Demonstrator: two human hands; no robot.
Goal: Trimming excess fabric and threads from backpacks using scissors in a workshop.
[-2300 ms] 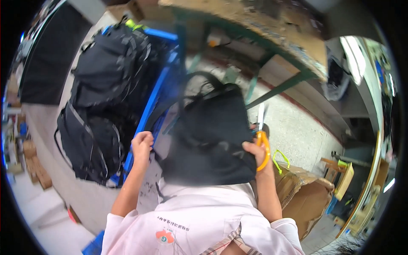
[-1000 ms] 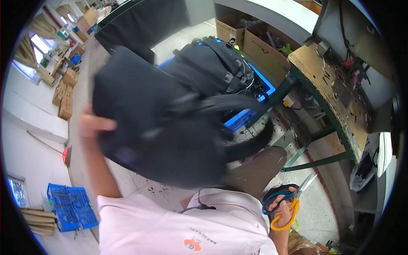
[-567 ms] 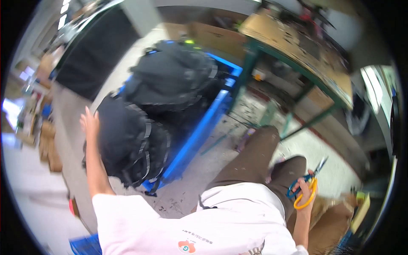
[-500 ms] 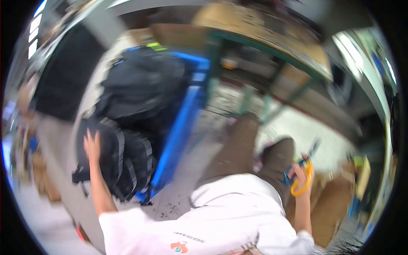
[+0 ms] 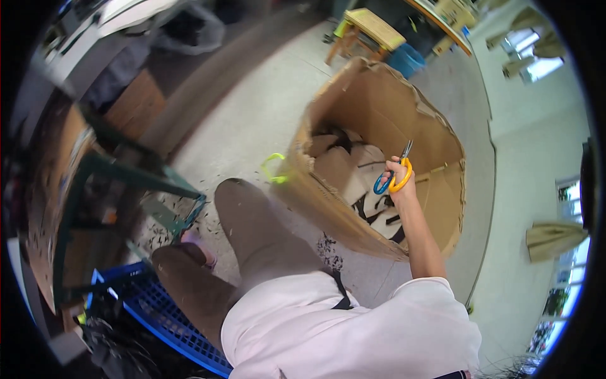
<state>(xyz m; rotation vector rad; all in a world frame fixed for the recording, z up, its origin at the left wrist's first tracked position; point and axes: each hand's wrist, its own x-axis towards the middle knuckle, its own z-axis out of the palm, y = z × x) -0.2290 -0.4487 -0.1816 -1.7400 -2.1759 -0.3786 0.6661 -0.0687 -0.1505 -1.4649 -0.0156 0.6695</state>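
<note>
My right hand (image 5: 396, 175) is closed around a pair of scissors (image 5: 404, 178) with one blue and one yellow handle loop. Its blades point up and away from me, over the opening of a large cardboard box (image 5: 334, 205). Inside that box lie beige, flat pieces (image 5: 366, 158) and some black strips, whose material I cannot tell. A bright yellow-green loop (image 5: 274, 169) is at the box's left side. My left hand is out of view. At the lower left stands a blue plastic crate (image 5: 165, 319), with black bags (image 5: 117, 347) beside or in it.
A table with a green metal frame (image 5: 79, 183) is close on the left. Small dark scraps (image 5: 328, 252) litter the floor. Beyond the box are a wooden stool (image 5: 369, 30) and a blue bin (image 5: 406, 61). A pale wall (image 5: 517, 170) runs along the right.
My view has swung right, from the black backpacks to the cardboard box. My left hand, earlier on a backpack, has left the view. The scissors stay in my right hand, now over the box.
</note>
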